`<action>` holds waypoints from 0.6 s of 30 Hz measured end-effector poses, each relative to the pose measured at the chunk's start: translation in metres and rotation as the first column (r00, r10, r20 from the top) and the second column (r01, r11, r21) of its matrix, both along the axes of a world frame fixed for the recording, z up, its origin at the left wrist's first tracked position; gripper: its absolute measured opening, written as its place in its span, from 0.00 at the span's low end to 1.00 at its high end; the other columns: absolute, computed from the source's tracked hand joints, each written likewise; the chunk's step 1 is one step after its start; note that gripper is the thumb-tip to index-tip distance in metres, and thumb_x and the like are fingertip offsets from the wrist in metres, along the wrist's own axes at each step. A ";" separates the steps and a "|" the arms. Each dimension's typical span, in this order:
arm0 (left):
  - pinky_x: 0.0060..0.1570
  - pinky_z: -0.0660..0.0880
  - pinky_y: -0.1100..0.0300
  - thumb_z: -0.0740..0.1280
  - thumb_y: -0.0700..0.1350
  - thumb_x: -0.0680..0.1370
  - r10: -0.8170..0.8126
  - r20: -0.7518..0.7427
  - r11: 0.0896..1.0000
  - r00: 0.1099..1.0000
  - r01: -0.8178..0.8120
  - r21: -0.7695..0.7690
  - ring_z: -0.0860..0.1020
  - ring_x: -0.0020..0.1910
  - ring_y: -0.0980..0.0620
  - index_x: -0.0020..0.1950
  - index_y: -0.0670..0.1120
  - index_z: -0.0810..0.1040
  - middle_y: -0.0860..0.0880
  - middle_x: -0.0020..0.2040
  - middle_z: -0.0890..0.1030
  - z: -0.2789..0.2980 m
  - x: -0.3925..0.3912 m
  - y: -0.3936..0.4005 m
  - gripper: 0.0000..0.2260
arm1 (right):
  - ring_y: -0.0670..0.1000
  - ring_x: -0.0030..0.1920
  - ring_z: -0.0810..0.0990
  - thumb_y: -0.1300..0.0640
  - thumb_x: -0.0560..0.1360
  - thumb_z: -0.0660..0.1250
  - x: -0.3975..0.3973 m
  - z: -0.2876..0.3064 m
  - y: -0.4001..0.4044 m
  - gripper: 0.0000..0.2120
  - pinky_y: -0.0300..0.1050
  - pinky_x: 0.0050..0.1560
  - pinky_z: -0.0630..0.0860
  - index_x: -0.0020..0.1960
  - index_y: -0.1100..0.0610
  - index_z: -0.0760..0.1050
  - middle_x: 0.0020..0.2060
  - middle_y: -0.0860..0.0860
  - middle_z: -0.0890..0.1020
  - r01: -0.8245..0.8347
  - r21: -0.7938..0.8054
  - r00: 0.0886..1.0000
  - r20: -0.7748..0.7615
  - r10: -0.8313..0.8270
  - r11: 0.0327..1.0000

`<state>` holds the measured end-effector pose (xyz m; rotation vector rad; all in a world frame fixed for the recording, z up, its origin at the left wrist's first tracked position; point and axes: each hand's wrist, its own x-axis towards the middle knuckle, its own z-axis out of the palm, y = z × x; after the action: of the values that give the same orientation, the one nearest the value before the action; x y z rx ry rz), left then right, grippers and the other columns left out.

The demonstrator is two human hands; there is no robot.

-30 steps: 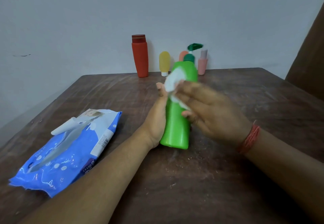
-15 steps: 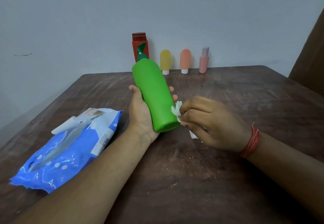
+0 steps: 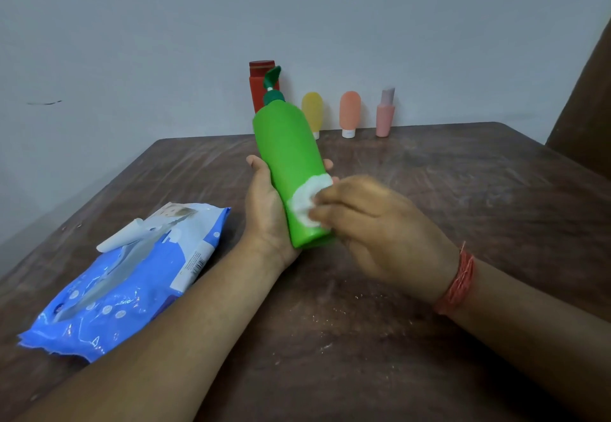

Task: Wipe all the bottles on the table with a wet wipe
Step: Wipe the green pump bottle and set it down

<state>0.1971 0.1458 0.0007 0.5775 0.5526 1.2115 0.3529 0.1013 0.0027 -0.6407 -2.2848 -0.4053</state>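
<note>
the tall bright green smooth plastic pump bottle (image 3: 291, 170) looks stiff and fairly light, judging by how easily it is carried tilted off the dark brown wooden table (image 3: 429, 190). its glossy skin will likely turn slippery once damp, so the safest hold is round the mid body, where the wall is broad and straight, not at the thin dark green pump head, which could snap or squirt. the crumpled white wet wipe (image 3: 307, 200) is soft and limp and needs pinching to stay put.

the left hand (image 3: 264, 203) cradles the bottle from below and behind, palm under the lower body, thumb on the left side and fingertips curled round the far side. the bottle leans with its pump up and away toward the wall and its base low and near the person, clear of the table. the right hand (image 3: 373, 223) sits just right of the base, fingers bunched on the wipe and pressing it against the lower front of the bottle.

still waiting at the back edge, well apart from both hands, stand a red square-shouldered plastic bottle (image 3: 256, 87), partly hidden behind the pump, a small yellow squeeze tube (image 3: 312, 109), a small orange squeeze tube (image 3: 349, 110) and a pink bottle with a lilac cap (image 3: 385, 114). a blue soft pack of wet wipes (image 3: 132, 276) lies left of the left forearm, flap open.
</note>
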 end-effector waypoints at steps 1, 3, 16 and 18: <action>0.39 0.81 0.56 0.43 0.75 0.76 0.041 0.010 0.999 0.999 -0.041 0.035 0.82 0.39 0.44 0.58 0.37 0.79 0.40 0.46 0.82 0.000 -0.001 0.001 0.45 | 0.56 0.54 0.79 0.69 0.75 0.67 0.000 -0.001 0.001 0.10 0.47 0.59 0.75 0.55 0.63 0.81 0.54 0.56 0.81 0.034 -0.030 0.997 -0.069 -0.036 0.999; 0.40 0.82 0.54 0.42 0.72 0.78 0.114 0.047 0.991 0.992 -0.117 0.072 0.82 0.40 0.44 0.60 0.38 0.78 0.40 0.48 0.83 -0.002 -0.003 0.004 0.42 | 0.52 0.53 0.78 0.65 0.78 0.65 -0.001 -0.002 0.002 0.07 0.35 0.59 0.71 0.54 0.63 0.80 0.51 0.55 0.81 0.048 -0.129 0.980 -0.185 -0.071 0.991; 0.41 0.81 0.55 0.42 0.71 0.80 0.196 0.036 0.972 0.980 -0.199 0.123 0.82 0.40 0.45 0.60 0.36 0.80 0.39 0.50 0.83 -0.004 -0.010 0.009 0.43 | 0.47 0.37 0.84 0.69 0.76 0.67 0.002 -0.009 0.006 0.02 0.42 0.39 0.79 0.46 0.64 0.74 0.36 0.51 0.84 -0.548 -0.715 0.713 -0.671 -0.204 0.434; 0.41 0.81 0.54 0.42 0.71 0.79 0.159 -0.016 0.973 0.987 -0.154 0.171 0.81 0.41 0.44 0.63 0.35 0.77 0.39 0.51 0.82 -0.003 -0.011 0.009 0.44 | 0.48 0.36 0.84 0.69 0.74 0.66 0.006 -0.001 0.005 0.03 0.39 0.37 0.80 0.45 0.68 0.72 0.36 0.52 0.84 -0.665 -0.623 0.600 -0.774 -0.201 0.413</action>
<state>0.1866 0.1545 -0.0028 0.7069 0.5305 1.4102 0.3591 0.1066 0.0014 -0.6969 -1.4742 1.2071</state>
